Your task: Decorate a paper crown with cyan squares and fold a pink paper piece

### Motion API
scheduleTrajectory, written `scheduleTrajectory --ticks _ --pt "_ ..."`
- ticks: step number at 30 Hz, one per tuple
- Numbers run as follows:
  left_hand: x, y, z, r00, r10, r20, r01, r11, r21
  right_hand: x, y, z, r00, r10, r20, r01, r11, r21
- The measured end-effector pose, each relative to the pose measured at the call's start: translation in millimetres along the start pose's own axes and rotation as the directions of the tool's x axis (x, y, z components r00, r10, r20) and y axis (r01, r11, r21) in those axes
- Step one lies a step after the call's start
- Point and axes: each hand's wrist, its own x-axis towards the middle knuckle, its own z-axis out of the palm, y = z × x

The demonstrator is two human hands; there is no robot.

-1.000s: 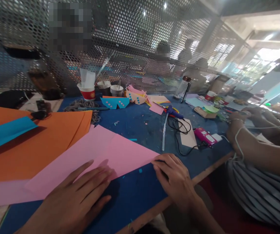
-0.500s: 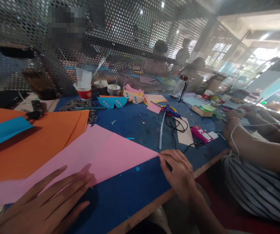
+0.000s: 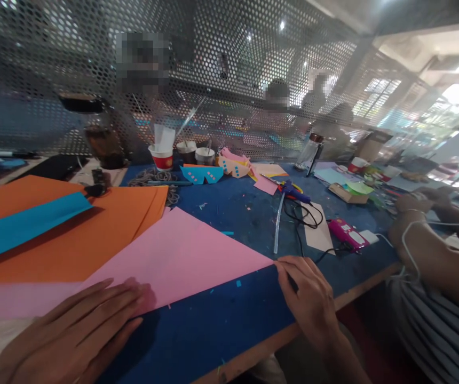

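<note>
A sheet of pink paper (image 3: 185,250), folded to a pointed triangle, lies on the blue table in front of me. My left hand (image 3: 81,330) rests flat on its near left part, fingers stretched out and close together. At the paper's right-hand tip, my right hand (image 3: 307,293) pinches the corner between thumb and fingers. Orange paper (image 3: 121,213) lies to the left, partly under the pink sheet, with a folded blue strip (image 3: 33,216) on top.
A blue glue gun (image 3: 295,193) with a clear glue stick (image 3: 278,226) lies beyond my right hand, near a magenta device (image 3: 347,234). Paper cups (image 3: 161,159), blue paper glasses (image 3: 201,174) and a glass bottle (image 3: 308,152) stand behind. Another person's arm (image 3: 433,245) is at the right.
The view has turned left, so things appear farther right. My left hand has slid left along the pink paper, its fingers closer together. My right hand keeps its pinch on the tip.
</note>
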Motion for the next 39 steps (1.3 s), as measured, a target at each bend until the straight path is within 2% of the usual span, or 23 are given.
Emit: scheduleTrajectory --ticks 3,5,8,12,17,19,22,25,27,33,37,39 --pt "2 -9 1.4 0.994 0.107 0.015 -0.108 0.992 0.069 1 -1 -2 0.999 -0.027 -0.018 0.027 1.000 0.006" --pt "5 -11 2.0 0.995 0.096 0.019 -0.097 0.993 0.061 4 -7 -5 0.998 -0.068 -0.011 0.068 0.997 0.035" --pt "13 -6 -0.6 0.999 0.029 0.039 -0.031 0.999 0.039 10 -23 -10 0.979 -0.182 0.093 0.168 0.975 0.144" --pt "27 -4 -10.1 0.995 -0.093 0.049 0.092 0.996 0.022 18 -47 -8 0.900 -0.345 0.267 0.277 0.925 0.260" --pt "35 -18 -16.8 0.966 -0.257 0.031 0.253 0.963 0.097 24 -57 4 0.880 -0.363 0.306 0.299 0.924 0.238" --pt "39 -18 -20.3 0.945 -0.324 0.043 0.320 0.944 0.081 27 -56 7 0.868 -0.376 0.325 0.315 0.922 0.225" --pt "48 -9 -30.2 0.896 -0.437 0.075 0.441 0.896 -0.047 33 -53 10 0.849 -0.401 0.345 0.352 0.915 0.198" --pt "57 -1 -40.4 0.798 -0.599 0.068 0.597 0.768 -0.233 40 -52 13 0.840 -0.405 0.362 0.370 0.914 0.166" --pt "60 -3 -43.0 0.745 -0.661 0.093 0.652 0.690 -0.313 45 -53 15 0.834 -0.411 0.369 0.380 0.912 0.156" --pt "55 -19 -37.4 0.708 -0.691 0.146 0.663 0.579 -0.475 64 -53 21 0.815 -0.438 0.381 0.412 0.899 0.151" --pt "62 -7 -44.0 0.645 -0.741 0.189 0.683 0.446 -0.578 81 -45 33 0.785 -0.474 0.399 0.458 0.878 0.142" --pt "67 3 -48.9 0.631 -0.750 0.197 0.689 0.426 -0.586 88 -40 39 0.783 -0.481 0.395 0.469 0.873 0.133"
